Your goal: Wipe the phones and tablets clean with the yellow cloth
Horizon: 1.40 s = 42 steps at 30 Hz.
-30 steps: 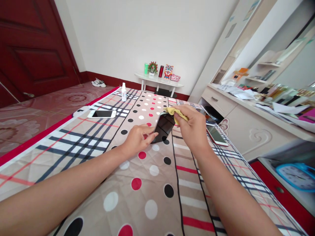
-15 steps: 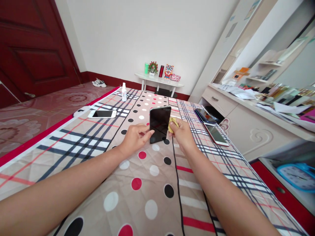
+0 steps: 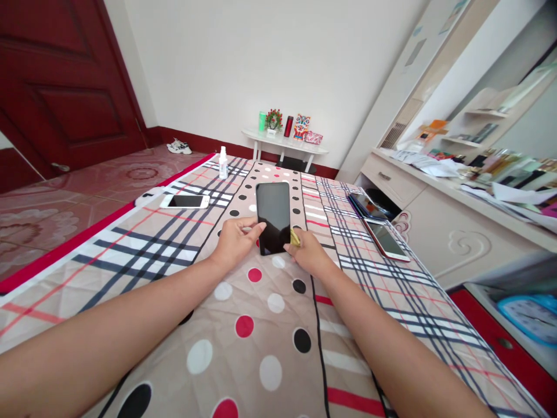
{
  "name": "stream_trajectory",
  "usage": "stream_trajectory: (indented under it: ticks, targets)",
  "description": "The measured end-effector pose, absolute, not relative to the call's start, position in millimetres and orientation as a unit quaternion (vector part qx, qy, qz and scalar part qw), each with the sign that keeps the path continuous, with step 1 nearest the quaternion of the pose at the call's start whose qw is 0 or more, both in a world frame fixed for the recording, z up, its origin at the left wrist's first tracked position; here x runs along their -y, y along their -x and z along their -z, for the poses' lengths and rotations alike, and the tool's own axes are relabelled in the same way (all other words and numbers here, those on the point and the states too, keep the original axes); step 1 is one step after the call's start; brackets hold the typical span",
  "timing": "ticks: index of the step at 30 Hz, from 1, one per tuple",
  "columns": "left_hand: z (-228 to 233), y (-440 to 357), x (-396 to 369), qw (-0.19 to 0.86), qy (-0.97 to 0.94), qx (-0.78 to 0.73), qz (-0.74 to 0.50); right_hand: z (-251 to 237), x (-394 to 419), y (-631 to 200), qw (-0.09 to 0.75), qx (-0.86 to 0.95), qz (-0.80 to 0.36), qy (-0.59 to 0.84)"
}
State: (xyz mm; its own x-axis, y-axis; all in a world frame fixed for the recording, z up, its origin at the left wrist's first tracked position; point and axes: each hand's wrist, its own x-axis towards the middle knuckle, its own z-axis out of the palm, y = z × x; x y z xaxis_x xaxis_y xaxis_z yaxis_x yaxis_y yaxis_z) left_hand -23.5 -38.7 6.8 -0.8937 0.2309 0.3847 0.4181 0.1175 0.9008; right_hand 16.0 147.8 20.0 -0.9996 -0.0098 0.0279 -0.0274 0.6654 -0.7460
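Black phone (image 3: 273, 217) held upright between both hands over quilt (image 3: 261, 325)
Left hand (image 3: 235, 244) pinches one edge, right hand (image 3: 307, 253) grips opposite edge plus yellow cloth (image 3: 295, 237) — slip risk, cloth weakens grip.

2 bare forearms reach in from the bottom edge, with no sleeve, watch or bracelet showing on either. The left hand (image 3: 235, 241) and the right hand (image 3: 308, 254) wear no gloves. No ring can be made out on any visible finger.

Bright even daylight, soft shadows, sharp centre, edges stretched
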Motion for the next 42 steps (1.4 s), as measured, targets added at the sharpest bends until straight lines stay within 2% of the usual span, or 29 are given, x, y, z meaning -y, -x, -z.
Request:
stream_trajectory:
  ticks: [3, 8, 10, 14, 18, 23, 26, 29, 35, 37, 39, 42]
  targets:
    - [-4, 31, 40, 0.059, 0.21, 0.744, 0.632, -25, -156, -13, 0.009, 0.902, -0.428, -0.045]
    - [4, 48, 44, 0.076, 0.171, 0.755, 0.628, -43, -192, -6, -0.058, 0.894, -0.432, -0.107]
    - [5, 52, 47, 0.079, 0.217, 0.788, 0.571, -50, -206, -6, -0.096, 0.884, -0.436, -0.136]
    - [-2, 54, 58, 0.041, 0.391, 0.838, 0.379, -53, -221, -8, -0.136, 0.861, -0.459, -0.17]
    - [-12, 53, 65, -0.004, 0.459, 0.843, 0.281, -45, -222, -7, -0.129, 0.851, -0.495, -0.116]
    - [-17, 46, 62, 0.074, 0.417, 0.882, 0.207, -39, -214, -2, -0.071, 0.803, -0.592, 0.025]
    - [-18, 40, 58, 0.131, 0.373, 0.905, 0.158, -38, -208, 0, -0.017, 0.788, -0.607, 0.101]
    - [-20, 34, 55, 0.162, 0.346, 0.917, 0.117, -39, -200, 0, -0.008, 0.837, -0.528, 0.144]
    - [-22, 23, 49, 0.19, 0.307, 0.93, 0.066, -53, -177, -11, 0.014, 0.976, -0.186, 0.111]
    - [-21, 21, 47, 0.192, 0.295, 0.934, 0.06, -57, -170, -15, 0.023, 0.989, -0.108, 0.102]
    - [-22, 20, 46, 0.193, 0.282, 0.938, 0.057, -60, -167, -18, 0.022, 0.993, -0.077, 0.092]
    - [-22, 18, 44, 0.186, 0.262, 0.945, 0.051, -66, -176, -18, 0.061, 0.989, -0.107, 0.086]
